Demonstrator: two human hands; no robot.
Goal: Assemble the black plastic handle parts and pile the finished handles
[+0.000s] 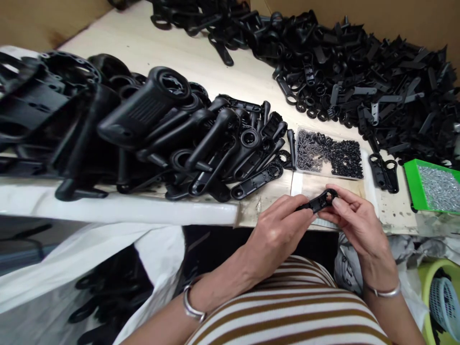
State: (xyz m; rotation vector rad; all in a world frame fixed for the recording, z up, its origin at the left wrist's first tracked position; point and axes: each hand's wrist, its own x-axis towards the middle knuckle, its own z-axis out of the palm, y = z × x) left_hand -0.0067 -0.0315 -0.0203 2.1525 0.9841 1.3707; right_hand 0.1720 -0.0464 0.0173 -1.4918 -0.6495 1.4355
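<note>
Between my hands, just above the front edge of the table, is a black plastic arm-shaped part (318,202) with a ring at its right end. My left hand (278,230) pinches its left end. The fingers and thumb of my right hand (355,215) close around the ring end. Past the part lies a clear shallow box (328,175) holding tiny dark pieces, with silvery ones toward its left. Two similar black parts (384,173) rest to the right of the box. A long black part with a ring (258,180) lies at the left pile's near edge.
Large black plastic parts (151,110) are heaped on the left, some overhanging the front edge. A bigger heap of small black parts (359,72) fills the back right. A green tray (413,184) holds small silvery pieces. Below stand a white sack (158,258) and a yellow-green basin (426,273).
</note>
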